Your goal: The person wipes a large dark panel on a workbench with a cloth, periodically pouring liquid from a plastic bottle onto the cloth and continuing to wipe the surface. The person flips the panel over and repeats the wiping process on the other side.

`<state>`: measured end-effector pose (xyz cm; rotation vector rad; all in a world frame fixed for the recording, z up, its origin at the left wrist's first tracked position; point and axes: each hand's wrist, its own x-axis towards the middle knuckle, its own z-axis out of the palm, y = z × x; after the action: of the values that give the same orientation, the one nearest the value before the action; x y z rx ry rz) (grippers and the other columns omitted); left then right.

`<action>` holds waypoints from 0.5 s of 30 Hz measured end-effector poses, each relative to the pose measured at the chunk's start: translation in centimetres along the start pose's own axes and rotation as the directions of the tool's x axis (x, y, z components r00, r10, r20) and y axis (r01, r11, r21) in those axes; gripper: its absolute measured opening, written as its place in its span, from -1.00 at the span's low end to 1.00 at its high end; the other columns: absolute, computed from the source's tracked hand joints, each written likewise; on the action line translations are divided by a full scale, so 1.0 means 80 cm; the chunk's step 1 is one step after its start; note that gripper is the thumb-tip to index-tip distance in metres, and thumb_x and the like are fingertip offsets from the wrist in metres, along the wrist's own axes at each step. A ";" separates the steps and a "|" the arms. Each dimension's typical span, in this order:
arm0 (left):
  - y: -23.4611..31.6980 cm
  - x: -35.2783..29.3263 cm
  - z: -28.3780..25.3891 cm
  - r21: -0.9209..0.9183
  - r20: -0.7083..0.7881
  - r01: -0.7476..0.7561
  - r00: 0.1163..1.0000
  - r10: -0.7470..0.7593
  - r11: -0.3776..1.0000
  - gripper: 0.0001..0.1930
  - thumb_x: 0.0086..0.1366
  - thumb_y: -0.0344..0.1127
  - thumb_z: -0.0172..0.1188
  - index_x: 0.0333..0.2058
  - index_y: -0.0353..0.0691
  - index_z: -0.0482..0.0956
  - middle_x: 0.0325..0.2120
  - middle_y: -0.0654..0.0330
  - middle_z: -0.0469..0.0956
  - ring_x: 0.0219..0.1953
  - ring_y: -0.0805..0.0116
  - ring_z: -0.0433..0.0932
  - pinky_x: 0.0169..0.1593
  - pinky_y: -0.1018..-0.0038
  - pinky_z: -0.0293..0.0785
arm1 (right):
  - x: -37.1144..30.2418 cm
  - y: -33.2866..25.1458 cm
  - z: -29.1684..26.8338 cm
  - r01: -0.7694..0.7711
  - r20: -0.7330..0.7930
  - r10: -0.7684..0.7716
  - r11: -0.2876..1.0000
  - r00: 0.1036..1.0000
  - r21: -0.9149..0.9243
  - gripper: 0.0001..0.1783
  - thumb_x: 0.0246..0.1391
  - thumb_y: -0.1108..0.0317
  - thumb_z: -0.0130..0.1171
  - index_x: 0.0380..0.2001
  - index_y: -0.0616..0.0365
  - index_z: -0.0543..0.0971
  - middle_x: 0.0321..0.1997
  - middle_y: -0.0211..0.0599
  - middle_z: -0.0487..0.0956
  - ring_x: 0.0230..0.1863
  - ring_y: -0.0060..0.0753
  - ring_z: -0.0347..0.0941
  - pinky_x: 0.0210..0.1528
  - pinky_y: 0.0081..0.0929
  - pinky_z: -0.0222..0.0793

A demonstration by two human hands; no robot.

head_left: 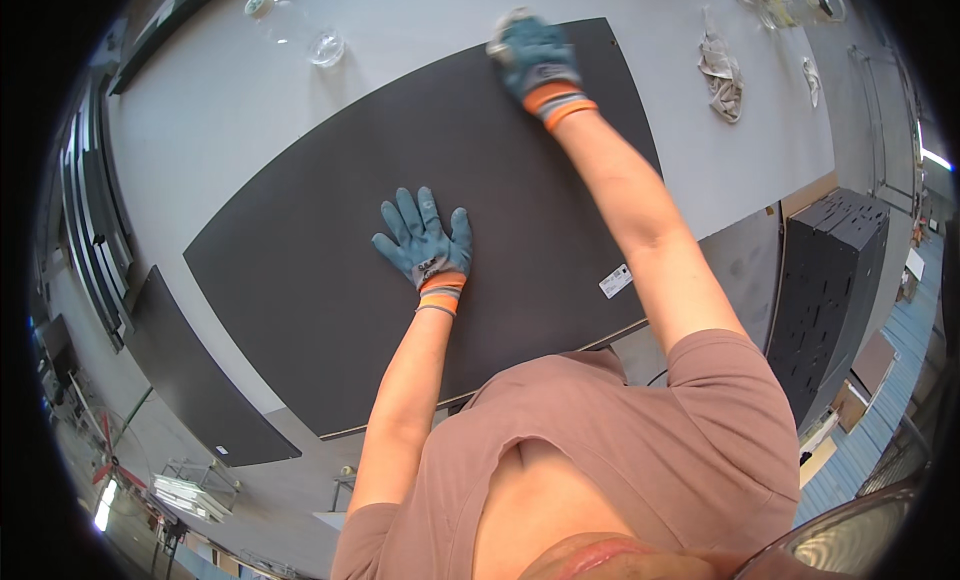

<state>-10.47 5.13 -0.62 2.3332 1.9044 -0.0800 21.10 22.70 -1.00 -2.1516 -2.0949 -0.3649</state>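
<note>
A large dark grey panel (440, 140) lies flat on the pale table (200, 120) before me. My left hand (428, 240), in a blue-grey coated glove with an orange cuff, rests on its middle with the fingers spread. Farther off, at the panel's far right edge, my right hand (545, 62) wears a matching glove. It is closed on a whitish cloth (507, 38) and slightly blurred. Part of the cloth is hidden by the fingers. A small white label (615, 281) sticks to the panel near its right front corner.
A clear plastic bottle (290, 24) lies beyond the panel at the left. Crumpled rags (722, 80) and another clear bottle (800, 8) lie at the far right. A second dark panel (190, 370) stands at the left, and stacked dark panels (825, 290) at the right.
</note>
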 end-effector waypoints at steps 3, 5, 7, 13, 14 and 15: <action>0.005 0.002 -0.005 -0.026 -0.011 -0.018 1.000 0.017 1.000 -0.20 0.51 0.36 -0.04 0.54 0.02 0.34 0.66 0.15 0.02 0.70 -0.03 -0.15 0.56 -0.39 -0.30 | -0.013 0.086 -0.009 -0.195 -0.045 0.198 0.979 0.979 0.053 -0.73 0.24 0.09 0.30 -0.08 -0.08 0.72 0.15 -0.23 0.67 0.31 0.00 0.52 0.39 0.00 0.37; 0.009 0.003 -0.007 -0.025 -0.010 -0.024 1.000 0.024 0.999 -0.20 0.51 0.36 -0.04 0.54 0.02 0.35 0.66 0.15 0.03 0.70 -0.03 -0.14 0.56 -0.39 -0.30 | -0.022 0.096 0.002 -0.192 -0.201 0.191 0.981 0.961 0.016 -0.76 0.24 0.11 0.28 -0.11 -0.07 0.72 0.13 -0.21 0.67 0.28 0.05 0.52 0.38 0.01 0.37; 0.010 0.002 -0.004 -0.051 -0.030 -0.028 0.999 0.027 0.998 -0.20 0.50 0.34 -0.02 0.54 0.02 0.35 0.66 0.15 0.03 0.70 -0.03 -0.14 0.56 -0.40 -0.29 | -0.009 0.044 0.006 -0.224 -0.068 0.220 0.973 0.973 -0.063 -0.64 0.20 0.05 0.29 -0.05 -0.01 0.72 0.23 -0.12 0.62 0.37 0.13 0.45 0.39 0.05 0.37; 0.000 -0.002 0.004 -0.057 -0.051 -0.017 0.999 0.014 0.998 -0.22 0.48 0.32 0.04 0.53 0.03 0.36 0.65 0.14 0.06 0.69 -0.06 -0.11 0.55 -0.41 -0.27 | 0.001 -0.079 -0.027 0.149 -0.203 -0.099 0.957 0.974 0.249 -0.73 0.07 0.22 0.37 -0.13 -0.05 0.72 0.16 -0.13 0.65 0.21 0.05 0.58 0.28 0.01 0.50; -0.002 -0.003 0.005 -0.064 -0.046 -0.006 0.999 0.003 0.998 -0.21 0.49 0.31 0.04 0.53 0.01 0.36 0.65 0.13 0.08 0.69 -0.05 -0.10 0.56 -0.40 -0.27 | -0.004 -0.067 -0.035 0.223 -0.278 -0.144 0.934 0.950 0.280 -0.75 0.05 0.24 0.37 -0.16 -0.07 0.72 0.13 -0.14 0.66 0.18 0.03 0.60 0.25 -0.01 0.52; 0.005 0.003 0.001 -0.074 -0.058 -0.029 0.998 0.024 0.997 -0.22 0.49 0.31 0.04 0.53 0.01 0.37 0.64 0.13 0.08 0.69 -0.06 -0.10 0.56 -0.40 -0.27 | -0.001 -0.022 -0.001 0.105 -0.103 -0.085 0.973 0.991 0.205 -0.77 0.04 0.21 0.39 -0.21 -0.07 0.70 0.05 -0.15 0.68 0.17 0.01 0.60 0.19 -0.06 0.56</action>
<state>-9.99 5.26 -0.71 2.3355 1.8674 0.0602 19.34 22.65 -1.13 -1.8846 -2.0863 -0.2362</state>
